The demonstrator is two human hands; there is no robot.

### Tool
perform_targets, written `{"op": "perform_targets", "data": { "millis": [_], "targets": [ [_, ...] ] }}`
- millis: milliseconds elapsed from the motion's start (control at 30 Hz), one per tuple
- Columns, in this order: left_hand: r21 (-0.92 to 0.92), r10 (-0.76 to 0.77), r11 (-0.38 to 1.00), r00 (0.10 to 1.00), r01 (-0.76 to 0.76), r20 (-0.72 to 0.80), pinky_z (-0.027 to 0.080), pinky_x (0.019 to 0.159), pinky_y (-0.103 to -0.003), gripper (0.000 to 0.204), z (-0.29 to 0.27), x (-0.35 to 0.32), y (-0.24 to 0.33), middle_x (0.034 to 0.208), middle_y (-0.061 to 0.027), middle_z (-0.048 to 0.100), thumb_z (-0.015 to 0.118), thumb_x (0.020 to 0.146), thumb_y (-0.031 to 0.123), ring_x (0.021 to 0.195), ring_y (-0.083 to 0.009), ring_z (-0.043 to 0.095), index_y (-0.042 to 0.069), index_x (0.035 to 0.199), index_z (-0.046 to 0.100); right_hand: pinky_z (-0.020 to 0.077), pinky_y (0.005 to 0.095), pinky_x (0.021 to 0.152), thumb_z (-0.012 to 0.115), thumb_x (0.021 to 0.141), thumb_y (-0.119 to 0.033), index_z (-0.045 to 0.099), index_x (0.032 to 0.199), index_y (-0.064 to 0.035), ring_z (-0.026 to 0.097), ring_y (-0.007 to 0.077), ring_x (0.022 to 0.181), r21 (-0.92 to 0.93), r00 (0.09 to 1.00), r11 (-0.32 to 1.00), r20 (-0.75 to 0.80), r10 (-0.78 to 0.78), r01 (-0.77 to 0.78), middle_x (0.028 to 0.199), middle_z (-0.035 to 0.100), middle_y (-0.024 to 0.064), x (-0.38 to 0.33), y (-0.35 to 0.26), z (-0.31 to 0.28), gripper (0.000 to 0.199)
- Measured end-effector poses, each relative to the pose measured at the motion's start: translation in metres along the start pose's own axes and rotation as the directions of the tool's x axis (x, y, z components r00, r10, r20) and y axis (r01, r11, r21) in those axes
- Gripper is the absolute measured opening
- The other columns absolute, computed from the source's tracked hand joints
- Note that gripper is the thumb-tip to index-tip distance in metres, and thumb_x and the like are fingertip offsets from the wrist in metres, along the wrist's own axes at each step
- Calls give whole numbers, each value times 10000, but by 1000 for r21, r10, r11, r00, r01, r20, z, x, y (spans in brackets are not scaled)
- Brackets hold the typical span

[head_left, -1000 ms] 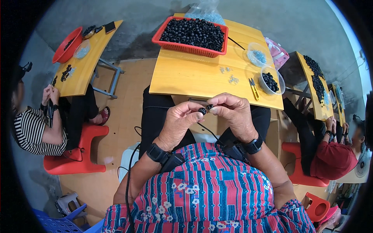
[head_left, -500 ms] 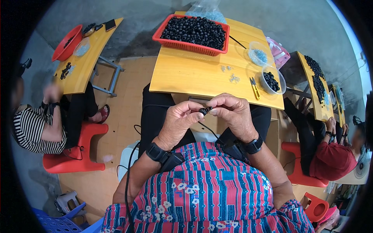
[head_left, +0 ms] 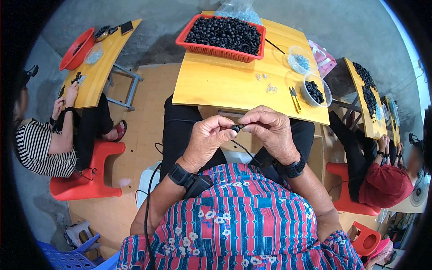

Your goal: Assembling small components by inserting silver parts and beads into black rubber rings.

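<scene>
My left hand [head_left: 208, 138] pinches a small round black part [head_left: 235, 128] between thumb and fingertips, in front of the table's near edge. Close against it, my right hand [head_left: 268, 131] is closed in a pinch on a tiny dark piece [head_left: 242, 126], which touches or sits in the black part; its kind is too small to tell. On the yellow table [head_left: 211, 90] beyond lie small clear pieces [head_left: 271, 88] in loose clusters. Yellow-handled thread snips [head_left: 295, 100] rest to their right, beside a clear tub of black ring-shaped parts [head_left: 314, 92].
A red basket [head_left: 220, 49] heaped with black parts stands at the table's back. Near the right edge is a tub of clear bluish pieces [head_left: 299, 63]. A black cable [head_left: 147, 220] runs along my left arm. Co-workers sit at tables left [head_left: 49, 153] and right [head_left: 387, 184].
My hands keep nearly the same place and pinch, with slight finger movement around the black part. The left co-worker's hands have moved onto the parts at their table edge.
</scene>
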State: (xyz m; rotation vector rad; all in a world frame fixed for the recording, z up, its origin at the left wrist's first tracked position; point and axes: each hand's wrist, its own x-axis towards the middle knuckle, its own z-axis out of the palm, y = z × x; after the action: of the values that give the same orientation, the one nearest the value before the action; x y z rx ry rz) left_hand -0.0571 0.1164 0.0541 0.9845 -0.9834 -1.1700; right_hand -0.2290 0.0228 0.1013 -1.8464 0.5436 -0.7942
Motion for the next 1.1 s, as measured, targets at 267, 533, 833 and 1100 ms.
{"op": "perform_targets", "data": {
  "millis": [267,533,833,1100],
  "targets": [
    [2,-21,1000,1000,21,5,496,719,-214,159,1,0,0,868,-26,621,690,858,100,791,-80,595,5,972,634,502,251,751,680,752,61,715,916,-32,621,140,822,-37,999,999,17,-29,29,859,666,58,1,-2,-1,192],
    [-4,-37,999,999,37,7,500,716,-222,167,-1,-1,-1,857,-27,622,681,865,99,786,-90,610,0,992,633,496,252,750,683,744,71,719,911,-34,615,143,819,-33,998,999,55,-27,29,856,667,55,4,-3,0,201],
    [-31,-69,997,998,69,5,508,717,-230,158,-1,-1,-2,861,-39,626,656,882,93,792,-103,623,-3,1005,628,505,253,747,682,746,72,729,919,-47,621,139,798,11,999,1000,29,-13,13,834,672,54,2,4,4,215],
    [11,-52,999,999,52,-3,521,732,-233,153,-1,-1,-5,883,-36,623,649,884,82,807,-102,626,2,1013,628,506,253,732,680,754,68,729,926,-48,629,148,793,-31,999,999,-30,-14,13,833,668,65,-2,8,9,212]
  ]
}}
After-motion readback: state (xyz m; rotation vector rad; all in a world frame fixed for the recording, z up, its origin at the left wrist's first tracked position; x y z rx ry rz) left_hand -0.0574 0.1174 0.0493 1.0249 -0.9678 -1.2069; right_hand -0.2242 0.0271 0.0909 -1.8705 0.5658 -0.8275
